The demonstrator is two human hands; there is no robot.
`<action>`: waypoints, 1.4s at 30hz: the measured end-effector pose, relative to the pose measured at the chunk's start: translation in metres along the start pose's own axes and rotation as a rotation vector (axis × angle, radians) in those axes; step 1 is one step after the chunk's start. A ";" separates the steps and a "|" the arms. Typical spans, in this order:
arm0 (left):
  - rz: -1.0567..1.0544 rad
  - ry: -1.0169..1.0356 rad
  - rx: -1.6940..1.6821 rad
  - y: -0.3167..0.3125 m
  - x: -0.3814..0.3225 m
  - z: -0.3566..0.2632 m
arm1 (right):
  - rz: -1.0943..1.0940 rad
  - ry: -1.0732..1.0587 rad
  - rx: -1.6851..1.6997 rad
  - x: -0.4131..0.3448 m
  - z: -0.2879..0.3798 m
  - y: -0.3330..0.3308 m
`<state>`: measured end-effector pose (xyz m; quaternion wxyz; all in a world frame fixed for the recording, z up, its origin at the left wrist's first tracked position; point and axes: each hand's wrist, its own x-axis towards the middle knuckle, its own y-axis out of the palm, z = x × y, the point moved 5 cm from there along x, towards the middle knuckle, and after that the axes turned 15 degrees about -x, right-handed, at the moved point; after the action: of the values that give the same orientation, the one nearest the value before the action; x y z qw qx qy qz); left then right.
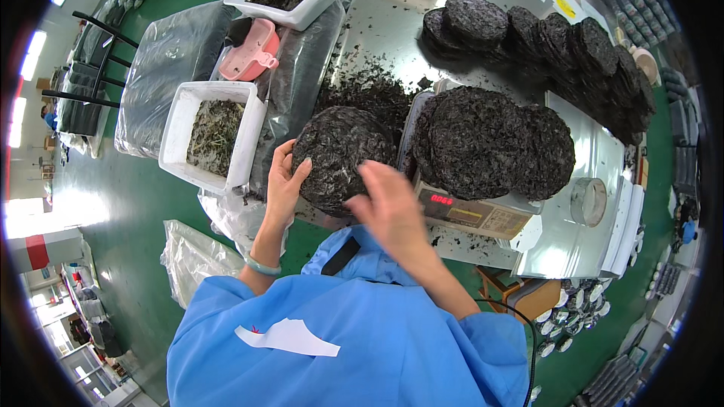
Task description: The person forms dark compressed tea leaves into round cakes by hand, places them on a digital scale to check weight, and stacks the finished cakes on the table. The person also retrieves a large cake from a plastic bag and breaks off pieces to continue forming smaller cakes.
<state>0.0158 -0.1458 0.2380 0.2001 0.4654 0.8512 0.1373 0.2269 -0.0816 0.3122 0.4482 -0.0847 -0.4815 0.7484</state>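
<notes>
My left hand grips the left edge of a round, dark dried seaweed cake, thumb on top. The cake is held over the table's near edge. My right hand, blurred by motion, is at the cake's lower right, thumb and fingers apart; whether it pinches anything is unclear. Just right of it stands a digital scale with a lit red display. Overlapping seaweed cakes rest on the scale and hide most of its top. Loose dark seaweed crumbs lie behind the held cake.
Left are a white tub with seaweed scraps, a pink dustpan and another white tub. Stacked seaweed cakes line the back right of the metal table. A clear ring sits right of the scale.
</notes>
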 end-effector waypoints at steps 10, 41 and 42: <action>0.026 -0.089 -0.347 -0.004 -0.007 -0.022 | 0.029 0.455 0.566 0.005 0.021 -0.003; 0.685 0.690 0.901 0.214 0.008 0.005 | -0.424 0.824 -0.400 -0.025 -0.239 -0.122; 0.738 0.726 0.906 0.241 0.009 0.017 | -0.383 0.825 -0.394 -0.017 -0.241 -0.119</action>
<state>0.1970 -0.0101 0.3225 -0.3718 0.6873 0.6236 -0.0257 0.4414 0.0773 0.2766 0.7065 -0.3669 -0.4031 0.4515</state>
